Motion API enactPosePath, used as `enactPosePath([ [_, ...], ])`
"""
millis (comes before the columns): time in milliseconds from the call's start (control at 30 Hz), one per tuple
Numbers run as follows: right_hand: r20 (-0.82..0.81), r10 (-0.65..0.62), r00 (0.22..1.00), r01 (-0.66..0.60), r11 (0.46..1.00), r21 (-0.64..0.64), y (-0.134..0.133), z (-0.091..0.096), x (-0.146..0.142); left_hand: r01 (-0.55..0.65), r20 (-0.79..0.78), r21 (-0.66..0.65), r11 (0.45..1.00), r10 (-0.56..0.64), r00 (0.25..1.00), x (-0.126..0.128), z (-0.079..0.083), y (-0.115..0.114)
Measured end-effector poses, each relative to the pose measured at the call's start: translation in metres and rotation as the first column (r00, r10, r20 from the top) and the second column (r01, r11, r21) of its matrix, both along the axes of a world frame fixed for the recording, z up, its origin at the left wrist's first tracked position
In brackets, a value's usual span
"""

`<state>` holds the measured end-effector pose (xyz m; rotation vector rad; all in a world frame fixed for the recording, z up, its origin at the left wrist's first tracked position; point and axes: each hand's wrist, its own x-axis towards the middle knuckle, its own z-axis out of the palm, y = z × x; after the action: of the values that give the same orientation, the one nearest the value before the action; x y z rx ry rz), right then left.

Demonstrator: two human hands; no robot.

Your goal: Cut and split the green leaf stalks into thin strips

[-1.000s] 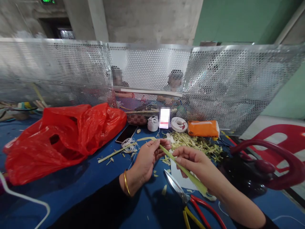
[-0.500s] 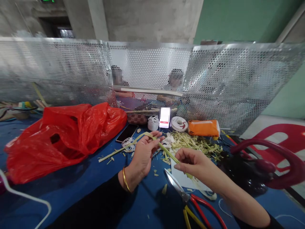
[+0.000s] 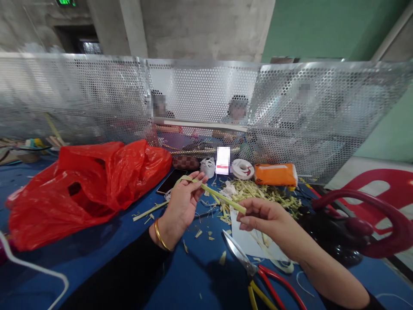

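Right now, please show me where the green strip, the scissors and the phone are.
green strip [image 3: 222, 197]: head view, middle of its length, between the two hands.
scissors [image 3: 240, 257]: head view, on the metal blades.
phone [image 3: 171, 180]: head view, centre of the dark screen.

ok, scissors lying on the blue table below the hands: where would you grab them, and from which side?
Probably by the red and yellow handles, coming from the near side, under the right hand. The scissors lie flat, with the bare metal blades pointing away towards the left hand, so the handles are the nearer, blunt end. Both hands hold a green strip.
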<state>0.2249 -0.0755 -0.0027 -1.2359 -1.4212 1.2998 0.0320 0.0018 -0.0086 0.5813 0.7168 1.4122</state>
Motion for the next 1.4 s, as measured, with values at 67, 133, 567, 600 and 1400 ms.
enactPosePath([
  [67,0.007,-0.039,0.999,0.038,0.998,0.047,0.001,-0.002,0.000,-0.003,0.003,-0.007,1.000,0.003,1.000,0.000,-0.001,0.000],
  [133,0.006,-0.078,0.997,0.077,0.993,0.094,0.001,-0.004,0.000,-0.006,0.001,-0.022,1.000,0.006,1.000,0.001,-0.002,0.000],
  [567,-0.190,-0.081,0.978,0.089,0.995,0.032,-0.002,-0.009,-0.003,-0.016,0.021,-0.085,0.996,0.018,1.000,0.001,-0.009,0.005],
  [600,-0.207,-0.082,0.975,0.087,0.996,0.019,-0.002,-0.009,-0.004,-0.015,0.026,-0.094,0.995,0.017,1.000,0.001,-0.009,0.004],
  [1400,-0.272,-0.051,0.961,0.052,0.999,0.000,-0.003,-0.011,-0.010,0.087,0.046,-0.197,0.976,-0.079,0.996,0.007,-0.010,-0.001],
])
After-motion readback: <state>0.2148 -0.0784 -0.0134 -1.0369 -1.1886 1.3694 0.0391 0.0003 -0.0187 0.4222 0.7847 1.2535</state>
